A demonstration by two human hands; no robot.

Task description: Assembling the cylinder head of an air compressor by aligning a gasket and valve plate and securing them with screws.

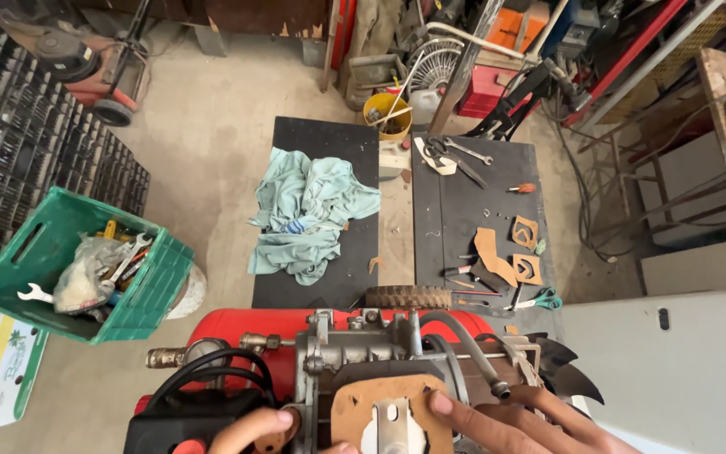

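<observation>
Both hands flat on the brown gasket (363, 402) atop the compressor pump (380, 353), nothing gripped. Left hand (249, 429) presses its left edge, right hand (514, 420) its right edge, fingers spread.

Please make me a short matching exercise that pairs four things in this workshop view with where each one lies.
Things:
1. crumpled pale green cloth
2. green-handled scissors
3. white spanner
4. brown gasket sheet

Places:
A. in the green crate
B. on the machine, under both hands, left hand and right hand
C. on the left black mat
D. near the front edge of the right black mat

Pairs: 1-C, 2-D, 3-A, 4-B
</observation>
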